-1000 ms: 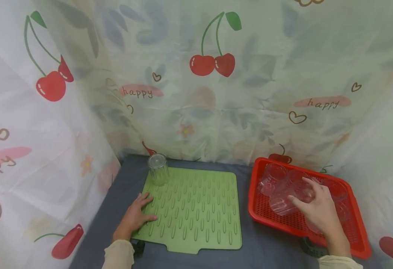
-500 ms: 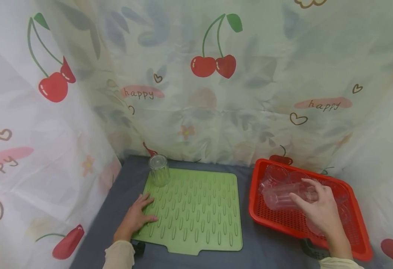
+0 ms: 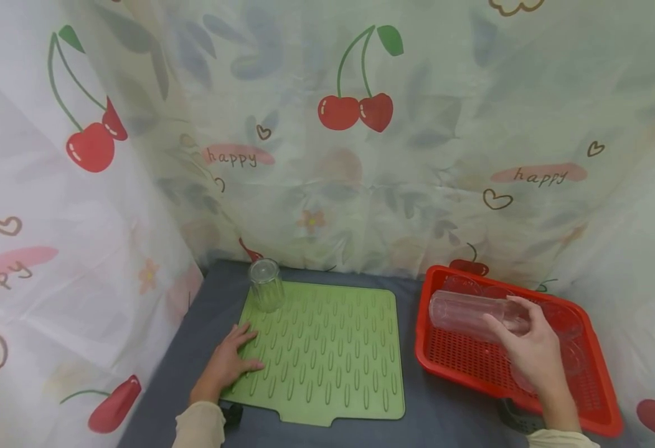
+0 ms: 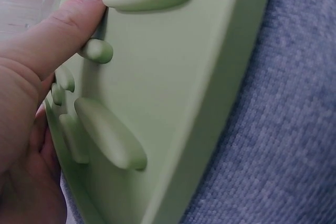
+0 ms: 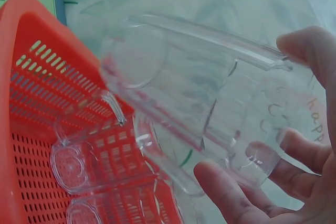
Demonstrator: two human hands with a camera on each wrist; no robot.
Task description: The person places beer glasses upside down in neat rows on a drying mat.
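Observation:
My right hand [image 3: 535, 351] grips a clear tumbler [image 3: 464, 314] near its right end, thumb on one side and fingers on the other. The tumbler lies nearly level above the red basket [image 5: 31, 192], its closed base pointing left. Below it, several more clear tumblers [image 5: 100, 161] lie in the basket. My left hand [image 3: 229, 361] rests on the left edge of the green ridged mat [image 3: 327, 348], fingers spread; its thumb [image 4: 68, 22] touches the raised ridges. Another clear tumbler [image 3: 267, 289] stands upside down at the mat's far left corner.
A grey-blue cloth [image 3: 411, 398] covers the table under the mat and basket. Cherry-printed curtains [image 3: 355, 205] enclose the back and both sides. A dark object [image 3: 515, 414] shows under the basket's near edge, and a small black item [image 3: 232, 414] sits by my left wrist.
The tumbler in my right hand has turned from a downward slant to nearly level, its base swinging up and left. My left hand and the mat have stayed put.

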